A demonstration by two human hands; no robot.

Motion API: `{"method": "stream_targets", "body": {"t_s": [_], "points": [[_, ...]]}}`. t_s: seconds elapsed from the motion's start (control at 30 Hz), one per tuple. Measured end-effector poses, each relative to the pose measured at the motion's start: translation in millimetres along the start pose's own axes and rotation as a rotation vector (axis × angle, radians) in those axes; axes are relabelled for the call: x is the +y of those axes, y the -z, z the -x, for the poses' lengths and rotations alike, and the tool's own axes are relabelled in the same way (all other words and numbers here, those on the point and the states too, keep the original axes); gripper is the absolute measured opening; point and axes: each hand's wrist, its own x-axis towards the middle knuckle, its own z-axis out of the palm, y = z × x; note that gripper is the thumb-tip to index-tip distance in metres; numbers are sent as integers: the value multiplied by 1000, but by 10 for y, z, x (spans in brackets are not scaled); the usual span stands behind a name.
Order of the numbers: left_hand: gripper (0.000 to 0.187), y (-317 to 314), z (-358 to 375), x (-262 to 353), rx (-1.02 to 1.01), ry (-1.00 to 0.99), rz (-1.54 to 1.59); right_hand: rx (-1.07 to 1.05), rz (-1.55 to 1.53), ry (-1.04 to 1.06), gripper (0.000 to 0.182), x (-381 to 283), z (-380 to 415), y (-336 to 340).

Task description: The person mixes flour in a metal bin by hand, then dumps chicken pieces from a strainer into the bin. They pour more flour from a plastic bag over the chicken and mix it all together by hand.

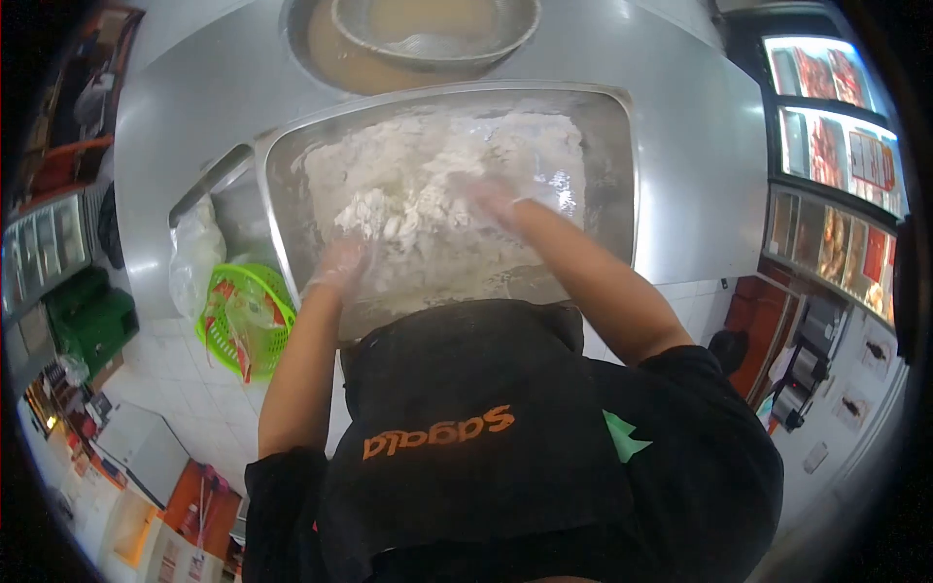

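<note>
A wide metal tray [634,194] in front of me holds a spread layer of white flour [360,146]. Lumpy flour-coated pieces [413,209] are heaped around its middle; I cannot make out what is under the coating. My left hand [342,264], pale with flour, is at the near left of this heap, its fingers blurred against the flour. On the heap's right side, my right hand [493,201] is low over the flour and smeared by motion. Whether either hand grips a piece does not show.
Beyond the tray, a round metal bowl [340,21] with cloudy liquid sits in a larger basin [301,49] on the steel counter [695,146]. At left are a clear plastic bag [194,262] and a green basket [219,340] with wrappers. Lit display fridges [836,126] stand at right.
</note>
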Motion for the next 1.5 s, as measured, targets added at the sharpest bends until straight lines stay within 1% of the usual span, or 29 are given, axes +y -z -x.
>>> {"method": "stream_targets", "body": {"t_s": [0.03,0.1,0.13,0.2,0.27,0.3,0.33,0.37,0.4,0.43,0.5,0.57,0.6,0.67,0.77,0.83,0.9,0.93,1.0,1.03,1.1,1.13,1.17,1.23,1.3,1.37,1.43,1.47,1.5], "points": [[31,-61,57,-75,-35,142,230,-46,-218,-3,70,97,43,126],[31,-216,155,-206,-107,219,475,-129,40,103,69,260,102,328],[31,-271,175,-238,-143,156,492,-165,169,159,68,327,116,426],[31,-330,238,-266,-256,116,450,-239,387,232,68,400,114,448],[33,-108,250,42,-377,167,405,-322,528,230,69,454,157,247],[38,45,234,236,-421,193,416,-363,581,208,70,470,163,99],[51,308,173,533,-428,219,495,-391,600,217,74,462,117,-56],[59,354,84,620,-510,155,401,-416,618,228,78,452,42,-231],[69,401,-7,708,-585,84,310,-415,617,329,79,522,-78,-338],[70,321,-221,648,-725,-75,40,-412,618,430,80,589,-196,-444],[70,182,-319,503,-632,-163,66,-360,573,813,75,773,-542,-573],[67,78,-163,348,-154,-23,654,-166,650,1058,68,740,-641,-568],[62,91,-99,379,-42,14,725,-73,686,1175,65,742,-661,-567],[52,210,6,518,183,92,866,-38,704,1091,61,586,-491,-468],[56,532,89,674,-49,233,794,-86,657,712,61,-76,123,-136],[55,282,95,475,-65,153,559,-69,627,483,64,-181,227,-47],[53,150,122,371,-95,146,244,35,630,357,66,-159,173,12],[53,375,123,455,-117,179,44,-27,692,315,69,-234,222,99],[54,420,118,374,-240,195,-260,-153,816,229,76,-483,374,340],[55,353,80,168,-341,176,-365,-92,755,182,78,-573,407,393],[56,175,-47,-26,-405,277,-148,-23,523,80,82,-555,310,466],[56,152,-148,27,-356,393,175,-6,354,29,83,-459,189,499],[55,146,-261,103,-296,503,497,-44,81,-29,84,-18,-228,519],[55,130,-473,221,-147,693,1143,-32,-212,9,82,107,-412,320],[53,-3,-597,184,-125,808,1522,-29,-292,61,77,43,-390,-76],[50,-311,-747,75,-254,871,1627,-130,-248,93,75,44,-529,-243],[45,116,-692,307,-219,836,1563,-237,-45,230,75,370,-1064,-368],[44,241,-637,405,-208,829,1536,-216,-64,320,74,314,-973,-336],[42,198,-610,381,-220,762,1382,-199,-80,404,73,181,-759,-284]]}}
